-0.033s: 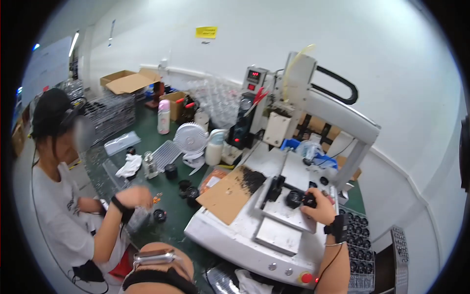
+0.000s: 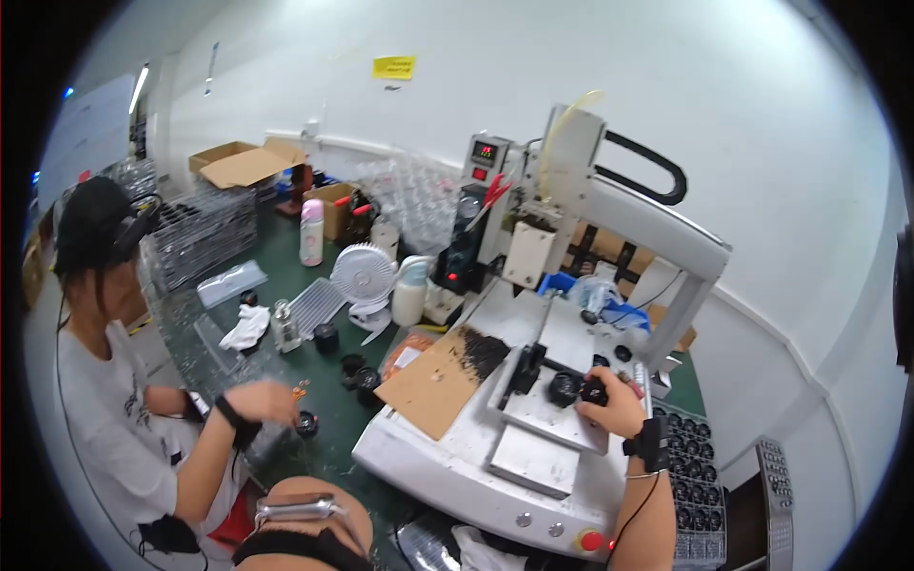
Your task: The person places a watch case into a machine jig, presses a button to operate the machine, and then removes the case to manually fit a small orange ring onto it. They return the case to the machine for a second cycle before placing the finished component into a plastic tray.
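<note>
The right hand (image 2: 614, 404) reaches up from the lower edge to the metal jig plate (image 2: 552, 419) on the bed of the white benchtop gantry machine (image 2: 657, 238). Its fingers are closed around a small round black cap-like part (image 2: 594, 390), which it holds at the plate's far right corner. A black strap sits on that wrist. At nine o'clock from this part, just beside it, a second round black part (image 2: 564, 388) already sits on the plate, and further on at nine o'clock stands a black clamp block (image 2: 522, 373).

The left hand is out of sight; only a forearm with a metal watch band (image 2: 300, 509) shows at the bottom edge, so I cannot tell whether it is open or closed.

As a judgement, the loading looks partly done: one part is seated, one is in the fingers, and the rest of the plate is bare. At four o'clock from the hand, a grey tray of many round black parts (image 2: 690, 466) lies by the machine.

At nine o'clock from the plate, a brown cardboard sheet strewn with small dark bits (image 2: 443, 376) rests on the machine bed. Beyond it on the green table (image 2: 286, 276) stand a small white desk fan (image 2: 363, 276) and a pink-capped white bottle (image 2: 311, 233). At the left a co-worker in a white shirt (image 2: 105, 419) works with a hand (image 2: 262, 402) over clear trays.
</note>
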Available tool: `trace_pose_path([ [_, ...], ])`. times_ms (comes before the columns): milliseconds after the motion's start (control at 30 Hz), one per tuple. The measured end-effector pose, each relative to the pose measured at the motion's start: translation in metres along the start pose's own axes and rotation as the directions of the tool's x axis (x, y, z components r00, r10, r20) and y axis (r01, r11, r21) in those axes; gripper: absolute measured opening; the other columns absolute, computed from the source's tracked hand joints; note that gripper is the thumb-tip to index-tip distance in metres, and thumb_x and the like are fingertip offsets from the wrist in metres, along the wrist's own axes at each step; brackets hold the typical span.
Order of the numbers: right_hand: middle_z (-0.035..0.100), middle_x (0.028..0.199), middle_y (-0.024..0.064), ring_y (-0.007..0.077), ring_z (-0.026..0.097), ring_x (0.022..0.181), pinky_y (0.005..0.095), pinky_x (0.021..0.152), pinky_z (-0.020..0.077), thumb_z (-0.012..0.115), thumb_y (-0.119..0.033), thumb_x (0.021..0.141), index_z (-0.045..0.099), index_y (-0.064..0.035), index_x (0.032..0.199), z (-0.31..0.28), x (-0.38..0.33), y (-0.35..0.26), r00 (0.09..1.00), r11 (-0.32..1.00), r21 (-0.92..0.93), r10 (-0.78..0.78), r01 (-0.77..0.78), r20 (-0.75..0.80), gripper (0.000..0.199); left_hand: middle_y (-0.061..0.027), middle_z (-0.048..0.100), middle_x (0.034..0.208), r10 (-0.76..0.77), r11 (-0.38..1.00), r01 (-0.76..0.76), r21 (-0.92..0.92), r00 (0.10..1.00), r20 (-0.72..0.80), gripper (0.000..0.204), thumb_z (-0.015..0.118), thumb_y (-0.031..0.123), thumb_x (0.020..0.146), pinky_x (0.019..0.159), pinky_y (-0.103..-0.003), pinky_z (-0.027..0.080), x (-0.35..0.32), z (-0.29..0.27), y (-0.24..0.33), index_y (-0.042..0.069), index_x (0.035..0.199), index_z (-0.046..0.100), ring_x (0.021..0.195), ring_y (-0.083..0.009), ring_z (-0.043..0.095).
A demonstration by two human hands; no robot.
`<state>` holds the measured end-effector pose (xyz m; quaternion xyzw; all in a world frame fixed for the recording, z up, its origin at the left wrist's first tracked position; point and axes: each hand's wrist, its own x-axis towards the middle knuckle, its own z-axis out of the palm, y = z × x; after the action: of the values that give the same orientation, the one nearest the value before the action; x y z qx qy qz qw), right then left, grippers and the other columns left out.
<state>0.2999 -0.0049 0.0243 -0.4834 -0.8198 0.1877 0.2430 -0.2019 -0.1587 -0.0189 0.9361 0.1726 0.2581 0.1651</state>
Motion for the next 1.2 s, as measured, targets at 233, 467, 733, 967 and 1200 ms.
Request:
trace_pose_path([
  [233,0.060,0.094,0.0109,0.0219,0.060,0.085,0.0313,0.075,0.0479,0.073,-0.019,0.070,0.048,-0.0082,0.110,-0.004,-0.011,0.008,1.000,1.000,0.024,-0.018,0.018,0.015,0.048,-0.0043,0.059,0.083,-0.370,0.823,0.342,0.453,0.929,-0.030,0.010,0.054,0.012,0.075,0.071,-0.030,0.049,-0.070,0.068,-0.019,0.006,0.072,0.061,0.085,-0.0194,0.058],
  [467,0.062,0.090,0.0128,0.0251,0.061,0.085,0.0334,0.077,0.0481,0.070,-0.020,0.070,0.050,-0.0073,0.110,-0.011,-0.007,0.026,0.992,0.995,-0.019,-0.100,0.099,-0.081,0.047,-0.0084,0.052,0.123,0.916,0.282,-0.756,-0.591,0.395,-0.069,0.037,0.027,0.021,0.096,0.099,-0.041,0.033,0.224,0.027,0.126,0.005,0.112,0.056,0.121,-0.0208,0.044],
  [733,0.062,0.097,0.0204,0.0323,0.061,0.090,0.0365,0.078,0.0475,0.064,-0.022,0.078,0.048,-0.0035,0.115,-0.009,-0.005,0.012,0.999,0.999,0.015,0.049,-0.049,0.009,0.044,-0.0131,0.059,0.106,0.566,0.484,-0.424,-0.766,0.819,-0.095,0.056,0.063,0.048,0.082,0.088,-0.039,0.041,0.280,0.035,0.043,0.001,0.112,0.056,0.098,-0.0245,0.056],
  [967,0.061,0.097,0.0216,0.0313,0.061,0.093,0.0349,0.080,0.0471,0.066,-0.021,0.075,0.049,0.0009,0.113,-0.004,-0.004,0.021,0.997,0.997,0.035,0.072,-0.072,-0.008,0.047,-0.0053,0.056,0.114,-0.375,0.492,-0.082,-0.866,0.878,-0.297,0.043,0.065,0.010,0.083,0.092,-0.028,0.041,0.296,0.057,-0.072,0.005,0.122,0.049,0.106,-0.0132,0.052],
  [1200,0.058,0.076,0.0110,0.0180,0.056,0.065,0.0298,0.061,0.0458,0.068,-0.017,0.074,0.047,0.0015,0.102,-0.015,-0.008,0.011,0.924,0.975,0.017,0.216,-0.222,-0.315,0.040,-0.0140,0.050,0.124,-0.500,0.747,0.276,-0.605,0.833,-0.238,0.064,0.075,0.025,0.072,0.099,-0.034,0.037,0.288,0.068,-0.099,0.002,0.125,0.047,0.117,-0.0221,0.046],
])
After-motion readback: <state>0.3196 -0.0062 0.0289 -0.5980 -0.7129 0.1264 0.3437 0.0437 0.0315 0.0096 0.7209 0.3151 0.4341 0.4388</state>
